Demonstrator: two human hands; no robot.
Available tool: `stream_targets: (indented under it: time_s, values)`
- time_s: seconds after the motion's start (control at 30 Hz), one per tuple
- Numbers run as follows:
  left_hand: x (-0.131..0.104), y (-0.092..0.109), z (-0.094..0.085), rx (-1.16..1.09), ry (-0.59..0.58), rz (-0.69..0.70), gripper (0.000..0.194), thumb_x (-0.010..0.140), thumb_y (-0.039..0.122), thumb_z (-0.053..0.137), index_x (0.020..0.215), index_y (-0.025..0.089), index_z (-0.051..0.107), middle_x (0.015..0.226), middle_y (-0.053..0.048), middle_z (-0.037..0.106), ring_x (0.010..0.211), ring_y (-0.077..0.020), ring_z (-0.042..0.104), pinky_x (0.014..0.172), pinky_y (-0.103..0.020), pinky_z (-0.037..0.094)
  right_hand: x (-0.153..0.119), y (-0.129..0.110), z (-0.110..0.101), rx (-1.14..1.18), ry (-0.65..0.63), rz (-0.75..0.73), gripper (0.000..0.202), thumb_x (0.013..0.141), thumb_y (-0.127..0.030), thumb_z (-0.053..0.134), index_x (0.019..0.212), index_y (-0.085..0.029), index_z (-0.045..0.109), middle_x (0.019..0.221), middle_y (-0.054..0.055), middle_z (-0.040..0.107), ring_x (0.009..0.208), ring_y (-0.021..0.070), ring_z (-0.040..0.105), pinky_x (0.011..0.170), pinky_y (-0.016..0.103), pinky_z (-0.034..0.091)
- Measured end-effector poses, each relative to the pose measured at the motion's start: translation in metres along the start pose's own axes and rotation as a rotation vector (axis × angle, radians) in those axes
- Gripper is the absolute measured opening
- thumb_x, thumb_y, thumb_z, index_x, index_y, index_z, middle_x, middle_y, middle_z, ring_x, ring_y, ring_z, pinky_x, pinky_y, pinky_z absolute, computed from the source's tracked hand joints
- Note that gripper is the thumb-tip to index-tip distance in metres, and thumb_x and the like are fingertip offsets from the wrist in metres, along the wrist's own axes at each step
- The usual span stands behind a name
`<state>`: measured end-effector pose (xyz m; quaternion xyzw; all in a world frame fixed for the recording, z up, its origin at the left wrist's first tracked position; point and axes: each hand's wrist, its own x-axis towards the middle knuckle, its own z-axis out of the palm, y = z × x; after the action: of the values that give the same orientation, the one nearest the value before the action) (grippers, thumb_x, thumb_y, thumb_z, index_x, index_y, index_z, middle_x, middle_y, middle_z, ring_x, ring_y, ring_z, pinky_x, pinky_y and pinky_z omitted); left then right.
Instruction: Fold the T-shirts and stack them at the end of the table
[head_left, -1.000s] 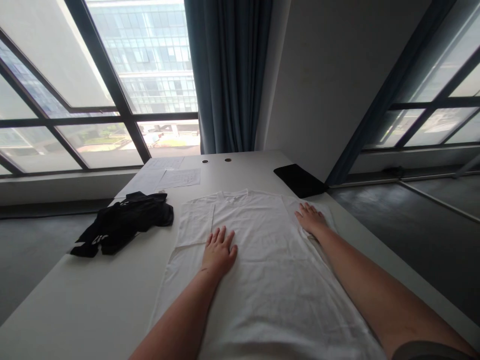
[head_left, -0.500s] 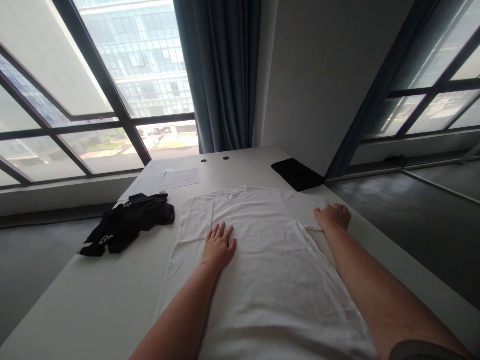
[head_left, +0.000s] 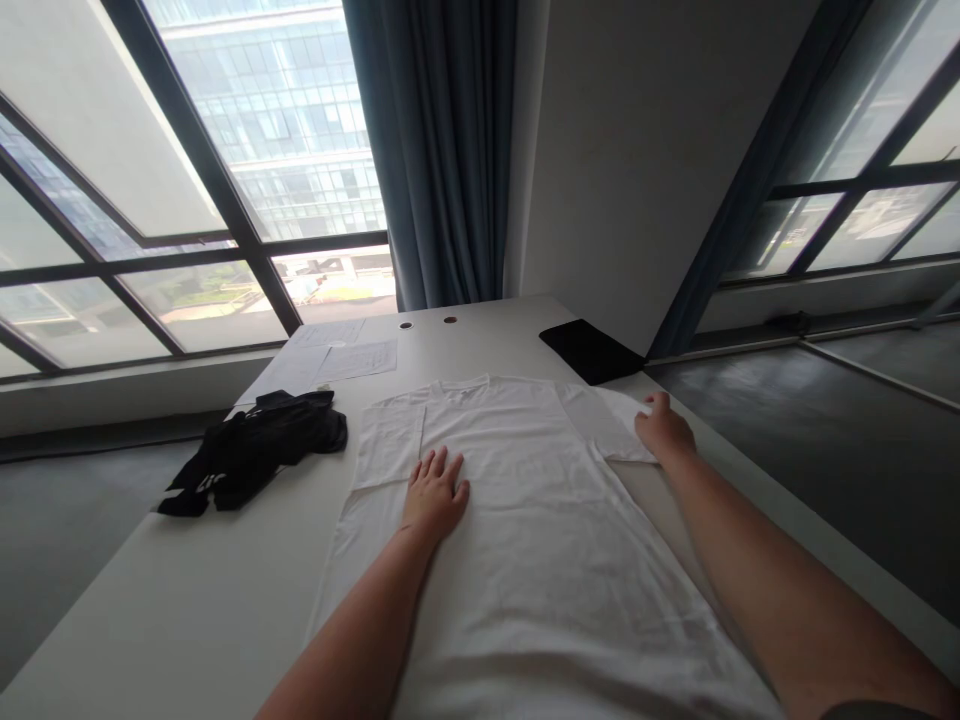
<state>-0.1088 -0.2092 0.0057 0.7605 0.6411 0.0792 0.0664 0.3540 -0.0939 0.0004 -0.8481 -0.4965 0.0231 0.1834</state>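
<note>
A white T-shirt lies spread on the white table, its collar toward the far end. Its left sleeve is folded inward over the body, while the right sleeve sticks out to the side. My left hand rests flat on the shirt's chest beside the folded sleeve, fingers spread. At the end of the right sleeve, my right hand is closed, pinching the sleeve's hem and lifting its edge slightly.
A crumpled black garment lies at the table's left edge. Behind it are printed paper sheets. A folded black cloth sits at the right edge, beyond the sleeve. Two round holes pierce the far tabletop.
My right hand has changed its hold on the sleeve's end, and the hem there is now raised a little. My left hand has stayed on the shirt.
</note>
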Motion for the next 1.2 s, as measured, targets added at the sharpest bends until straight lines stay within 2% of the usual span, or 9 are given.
stream_targets:
  time_s: [0.17,0.27,0.43,0.6,0.73,0.87,0.93,1.03,1.2]
  values:
    - [0.0,0.0,0.001,0.007,0.015,-0.001,0.057,0.101,0.048,0.046,0.155,0.032,0.048,0.168,-0.004,0.034,0.156,-0.0254,0.026,0.127,-0.043,0.019,0.011,0.004,-0.014,-0.006,-0.142,-0.189,0.052,0.086,-0.02,0.053,0.136,-0.02,0.067,0.119,0.013,0.074,0.105,0.0297,0.069,0.091,0.036,0.051]
    - [0.0,0.0,0.002,0.009,0.019,-0.001,0.056,0.101,0.047,0.046,0.155,0.032,0.048,0.168,-0.004,0.035,0.156,-0.0251,0.027,0.127,-0.043,0.019,0.012,-0.007,-0.022,-0.027,-0.144,-0.225,0.058,0.082,-0.016,0.053,0.138,-0.021,0.067,0.128,0.011,0.072,0.111,0.0286,0.068,0.095,0.035,0.051]
    - [0.0,-0.001,0.004,0.009,0.018,0.002,0.056,0.101,0.047,0.046,0.155,0.032,0.047,0.169,-0.003,0.034,0.156,-0.0255,0.026,0.127,-0.044,0.019,-0.001,-0.055,-0.035,0.012,-0.072,-0.404,0.065,0.083,-0.014,0.053,0.148,-0.02,0.06,0.147,0.011,0.061,0.126,0.0302,0.062,0.106,0.036,0.048]
    - [0.001,0.0,0.004,0.021,0.026,-0.002,0.056,0.101,0.046,0.048,0.154,0.031,0.049,0.168,-0.004,0.036,0.155,-0.0267,0.029,0.127,-0.044,0.02,-0.039,-0.12,-0.039,0.062,-0.069,-0.635,0.069,0.085,-0.011,0.048,0.154,-0.018,0.051,0.162,0.009,0.044,0.136,0.03,0.054,0.108,0.038,0.048]
    - [0.0,0.0,0.004,0.019,0.039,0.008,0.055,0.1,0.046,0.048,0.154,0.031,0.05,0.167,-0.004,0.037,0.155,-0.0267,0.029,0.127,-0.044,0.021,-0.077,-0.162,-0.022,-0.038,-0.174,-0.722,0.065,0.093,-0.014,0.042,0.158,-0.02,0.044,0.166,0.011,0.037,0.128,0.03,0.06,0.104,0.039,0.05]
    - [0.0,-0.002,0.005,0.02,0.054,0.017,0.055,0.101,0.047,0.047,0.153,0.031,0.05,0.167,-0.005,0.037,0.155,-0.0269,0.03,0.127,-0.045,0.022,-0.102,-0.18,0.009,-0.227,-0.398,-0.743,0.074,0.096,-0.039,0.052,0.165,-0.03,0.028,0.169,0.011,0.031,0.132,0.0357,0.056,0.106,0.048,0.048]
    - [0.001,-0.003,0.006,0.018,0.059,0.019,0.055,0.101,0.047,0.047,0.154,0.031,0.05,0.167,-0.005,0.038,0.155,-0.0273,0.03,0.127,-0.045,0.022,-0.107,-0.179,0.025,-0.276,-0.451,-0.719,0.077,0.096,-0.053,0.051,0.166,-0.032,0.025,0.17,0.01,0.029,0.145,0.0382,0.042,0.113,0.053,0.04]
    - [0.001,-0.003,0.007,0.011,0.057,0.02,0.056,0.1,0.046,0.048,0.154,0.031,0.05,0.166,-0.005,0.038,0.155,-0.0277,0.03,0.127,-0.045,0.022,-0.108,-0.17,0.044,-0.259,-0.43,-0.684,0.069,0.103,-0.057,0.034,0.166,-0.031,0.025,0.173,0.008,0.019,0.156,0.0348,0.022,0.121,0.058,0.024]
    - [0.001,-0.002,0.006,0.003,0.051,0.019,0.056,0.1,0.047,0.047,0.154,0.03,0.05,0.167,-0.006,0.038,0.155,-0.0273,0.029,0.127,-0.045,0.022,-0.083,-0.152,0.062,-0.191,-0.351,-0.64,0.068,0.105,-0.058,0.027,0.167,-0.029,0.021,0.174,0.01,0.012,0.159,0.0311,0.011,0.126,0.05,0.013]
